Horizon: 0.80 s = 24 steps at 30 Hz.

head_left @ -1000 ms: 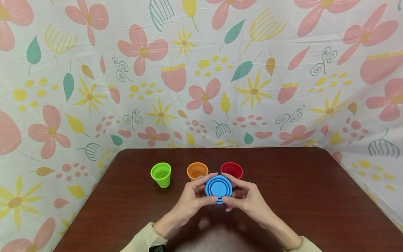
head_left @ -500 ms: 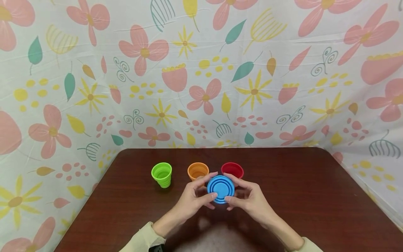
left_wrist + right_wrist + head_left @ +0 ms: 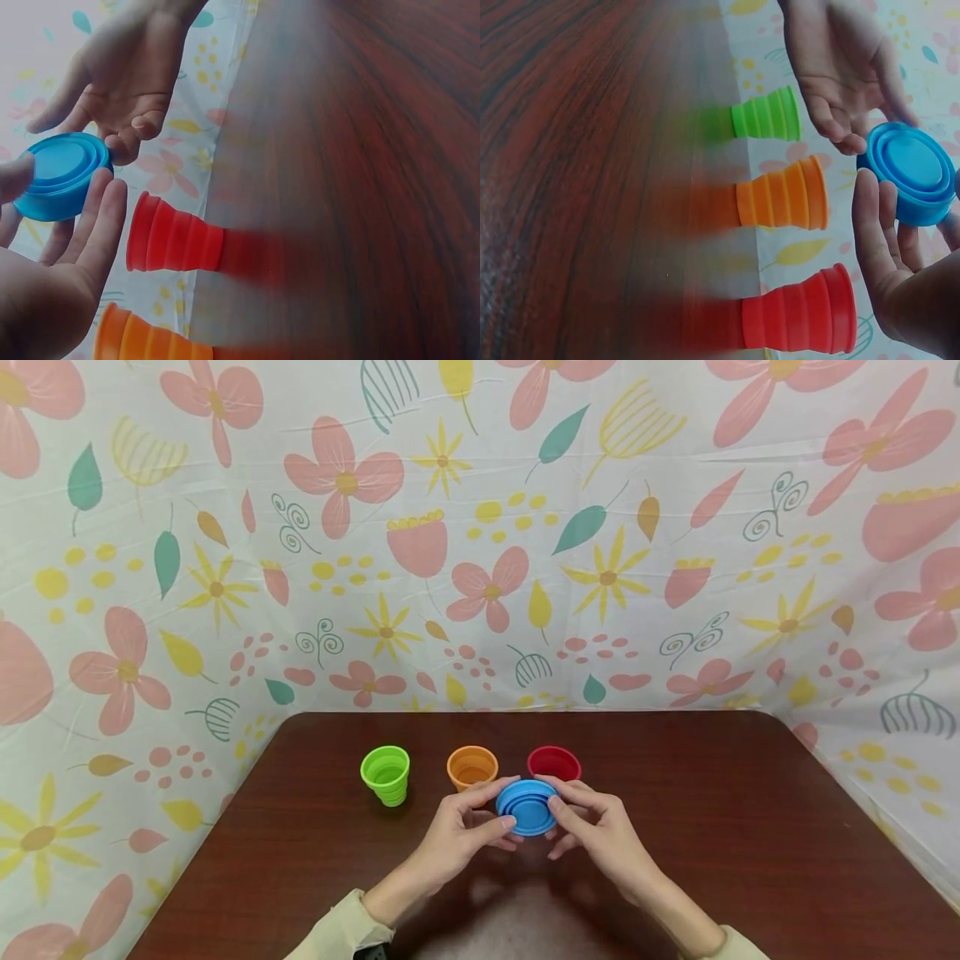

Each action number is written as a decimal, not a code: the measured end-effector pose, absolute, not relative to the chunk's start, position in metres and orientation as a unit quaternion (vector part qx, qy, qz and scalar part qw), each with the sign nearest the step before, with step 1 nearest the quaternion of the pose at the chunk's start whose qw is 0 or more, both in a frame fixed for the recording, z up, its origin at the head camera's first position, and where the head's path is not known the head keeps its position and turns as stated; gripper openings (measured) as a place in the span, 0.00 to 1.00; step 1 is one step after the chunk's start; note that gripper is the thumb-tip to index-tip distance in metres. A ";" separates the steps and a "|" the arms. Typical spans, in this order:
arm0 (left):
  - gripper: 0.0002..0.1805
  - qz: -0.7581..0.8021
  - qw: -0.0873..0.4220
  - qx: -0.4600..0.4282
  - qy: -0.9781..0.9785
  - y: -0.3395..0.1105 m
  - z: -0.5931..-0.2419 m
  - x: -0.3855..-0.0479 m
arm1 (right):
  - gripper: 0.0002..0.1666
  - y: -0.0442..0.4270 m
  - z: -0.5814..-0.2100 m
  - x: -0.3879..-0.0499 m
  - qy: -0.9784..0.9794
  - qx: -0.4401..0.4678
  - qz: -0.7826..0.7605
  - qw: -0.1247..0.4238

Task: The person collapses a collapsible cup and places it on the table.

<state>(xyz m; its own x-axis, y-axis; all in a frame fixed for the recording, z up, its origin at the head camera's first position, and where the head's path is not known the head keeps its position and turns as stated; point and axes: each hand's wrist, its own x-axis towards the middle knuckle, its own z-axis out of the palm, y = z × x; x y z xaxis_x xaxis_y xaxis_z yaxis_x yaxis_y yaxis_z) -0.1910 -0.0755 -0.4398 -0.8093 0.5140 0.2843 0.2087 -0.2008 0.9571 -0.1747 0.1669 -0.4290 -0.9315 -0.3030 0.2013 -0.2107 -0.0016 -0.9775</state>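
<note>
A flattened blue collapsible cup (image 3: pixel 529 811) is held above the table between both hands, its ringed inside facing the head camera. The left hand (image 3: pixel 459 841) pinches its left edge, thumb at the lower left. On the opposite edge, the right hand (image 3: pixel 609 837) grips with thumb and fingers. Both wrist views show the blue cup (image 3: pixel 64 177) (image 3: pixel 909 174) as a low ringed disc. Behind the hands stand an orange cup (image 3: pixel 472 765) and a red cup (image 3: pixel 554 762), both partly hidden in the head view. A green cup (image 3: pixel 387 776) stands expanded at the left.
The dark brown table (image 3: pixel 720 793) reaches back to a white cloth (image 3: pixel 480 652) printed with flowers and leaves, which also hangs along both sides. A dark watch (image 3: pixel 372 952) shows at the left sleeve.
The blue cup has shifted slightly right and tilted, so its opening looks narrower. The right thumb has moved up along its rim. The three standing cups stay in place.
</note>
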 end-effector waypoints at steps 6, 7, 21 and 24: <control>0.24 0.722 0.104 0.278 0.625 -0.074 -0.437 -0.190 | 0.25 0.167 -0.428 -0.175 0.695 -0.174 -0.697 0.031; 0.24 0.722 0.102 0.276 0.627 -0.074 -0.436 -0.189 | 0.25 0.167 -0.428 -0.175 0.693 -0.175 -0.698 0.031; 0.24 0.718 0.084 0.272 0.635 -0.074 -0.436 -0.190 | 0.24 0.170 -0.427 -0.177 0.703 -0.192 -0.685 0.004; 0.28 0.733 0.084 0.265 0.621 -0.073 -0.437 -0.191 | 0.23 0.170 -0.426 -0.177 0.700 -0.197 -0.686 -0.005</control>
